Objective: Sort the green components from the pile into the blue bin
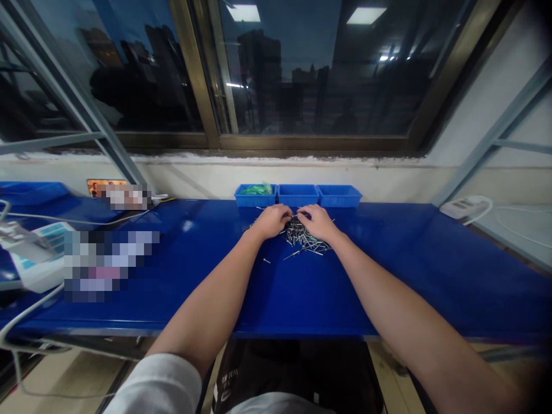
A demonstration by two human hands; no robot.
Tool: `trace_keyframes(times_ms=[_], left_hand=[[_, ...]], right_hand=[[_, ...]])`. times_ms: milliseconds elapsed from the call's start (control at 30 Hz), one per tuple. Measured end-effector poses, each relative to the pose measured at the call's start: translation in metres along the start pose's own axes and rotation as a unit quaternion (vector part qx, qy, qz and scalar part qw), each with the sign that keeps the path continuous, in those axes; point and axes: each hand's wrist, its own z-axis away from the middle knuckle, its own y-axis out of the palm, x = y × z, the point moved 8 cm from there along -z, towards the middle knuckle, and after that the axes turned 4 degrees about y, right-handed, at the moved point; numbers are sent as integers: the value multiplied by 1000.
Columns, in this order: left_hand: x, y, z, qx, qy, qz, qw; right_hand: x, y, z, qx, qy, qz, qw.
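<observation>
A loose heap of thin metal blind rivets (304, 237) lies on the blue table (302, 299). My left hand (275, 221) is at the heap's left edge, its fingers curled and pressed together; what they pinch is too small to make out. Facing it from the right, my right hand (318, 222) has its thumb and fingers closed at the top of the heap, apparently on a rivet. Both hands partly cover the heap. A single stray rivet (267, 261) lies apart, nearer to me.
Behind the heap stand three joined blue bins: the left bin (256, 199) holds green plastic, beside the middle bin (297, 202) and right bin (340, 202). A white device (37, 253) with cables sits left. A power strip (466, 206) lies at the far right.
</observation>
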Motion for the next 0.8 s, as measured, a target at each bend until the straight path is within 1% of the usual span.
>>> trace_keyframes(times_ms=[133, 267, 433, 500, 567, 633, 700, 800], left_hand=[[-4, -4, -1, -18, 5, -8, 1000], [-6, -5, -1, -13, 9, -9, 1000], [-11, -7, -1, -27, 27, 16, 999], [-11, -8, -1, -37, 24, 27, 999], [-10, -9, -1, -41, 13, 32, 999], [-9, -9, -2, -39, 4, 32, 999], [-8, -9, -2, -38, -4, 32, 999], [-7, -9, -1, -37, -17, 40, 998]], right_hand=[[13, -6, 3, -10, -33, -42, 999], [15, -10, 3, -28, -39, -34, 998], [7, -7, 1, -17, -10, 2, 1000], [2, -5, 0, -18, 5, -9, 1000], [-3, -6, -1, -33, 24, -65, 997], [-8, -8, -2, -54, 42, -151, 986], [-10, -8, -3, -63, 48, -215, 973], [-10, -8, -4, -48, 44, -241, 968]])
